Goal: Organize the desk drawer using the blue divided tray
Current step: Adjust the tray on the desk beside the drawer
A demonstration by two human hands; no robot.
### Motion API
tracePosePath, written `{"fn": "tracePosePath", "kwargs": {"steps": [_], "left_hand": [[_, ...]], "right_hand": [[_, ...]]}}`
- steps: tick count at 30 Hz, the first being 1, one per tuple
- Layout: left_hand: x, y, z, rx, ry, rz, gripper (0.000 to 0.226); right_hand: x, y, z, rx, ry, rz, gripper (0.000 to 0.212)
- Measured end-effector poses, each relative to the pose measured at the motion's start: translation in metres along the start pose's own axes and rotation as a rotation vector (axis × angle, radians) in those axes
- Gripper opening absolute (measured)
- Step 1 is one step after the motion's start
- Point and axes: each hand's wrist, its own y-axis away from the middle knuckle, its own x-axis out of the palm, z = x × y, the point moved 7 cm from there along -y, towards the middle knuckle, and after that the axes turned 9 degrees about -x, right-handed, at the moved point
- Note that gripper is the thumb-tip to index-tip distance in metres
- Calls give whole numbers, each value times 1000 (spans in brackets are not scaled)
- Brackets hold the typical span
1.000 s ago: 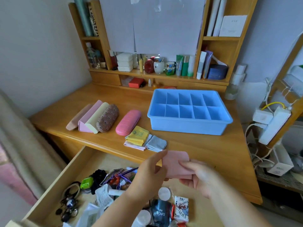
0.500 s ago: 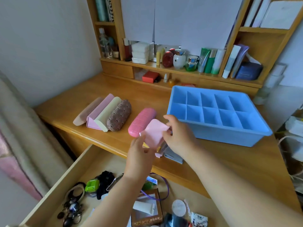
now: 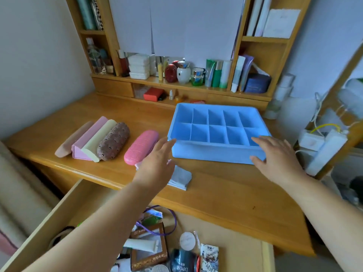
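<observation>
Barely under way, by the look of it: blue divided tray (image 3: pixel 217 132) at centre right of the frame, standing on the desk (image 3: pixel 225 195), every visible compartment bare. Nothing sorted into it yet. Left hand (image 3: pixel 157 163) at centre, fingers straight and spread, holding nothing, tips just short of the tray's near-left corner. Right hand (image 3: pixel 275 156) at centre right, likewise flat and empty, apparently touching the tray's near-right corner, though contact hard to confirm. Probably a reach to lift the tray toward the drawer.

Drawer (image 3: pixel 64 209) pulled out along the bottom of the frame, holding a jumble: a white tube (image 3: pixel 141 244), a brown box (image 3: pixel 151 252), a purple cord (image 3: pixel 169 224), a round white lid (image 3: pixel 187 241), small packets. All of that left to sort.

At centre left, on the desk, a row of cases, among them a pink case (image 3: pixel 141 147), and folded cloths (image 3: pixel 179 176) partly under the left hand.
</observation>
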Motion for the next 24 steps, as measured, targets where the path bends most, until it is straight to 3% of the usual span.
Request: {"fn": "tracePosePath", "kwargs": {"steps": [3,7,10,14,24], "left_hand": [[17,-42,-8,-79,-154,113,61],[32,-78,-14,-83,-160,130,23],[36,-83,-37,41,-163,92,16],[41,-49,-67,144,-67,57,14],[28,70,-49,145,27,58,14]], "right_hand": [[10,-6,-22,11,130,126,51],[3,-8,-28,-90,189,44,23],[-10,13,-44,-12,34,-59,14],[-35,63,-66,34,-107,-175,10],[-48,177,-27,-50,-223,-109,26]]}}
